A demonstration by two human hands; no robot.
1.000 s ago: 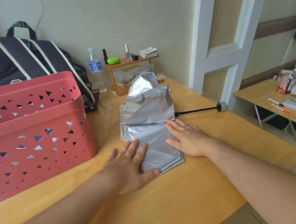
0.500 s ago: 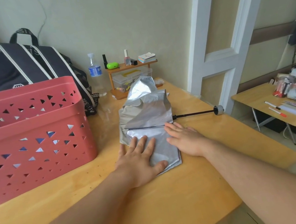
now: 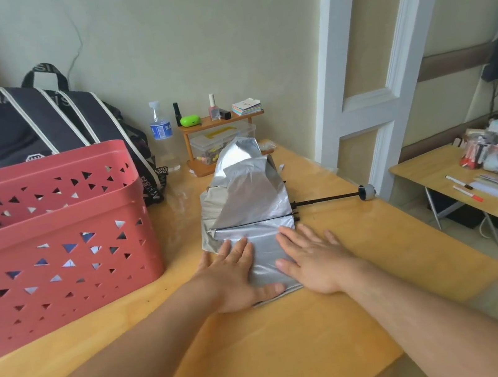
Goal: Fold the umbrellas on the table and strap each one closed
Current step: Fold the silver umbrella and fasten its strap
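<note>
A silver-fabric umbrella with a thin black shaft lies flat on the yellow wooden table, beside a red perforated plastic basket. Left hand and right hand press its near panel, fingers straight and spread, gripping nothing.

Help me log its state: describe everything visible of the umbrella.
The umbrella lies flat on the table, its silver, foil-like canopy crumpled in loose folds, unstrapped. A thin black shaft sticks out to the right, ending in a grey cap. The left hand and right hand press flat on its near part.
</note>
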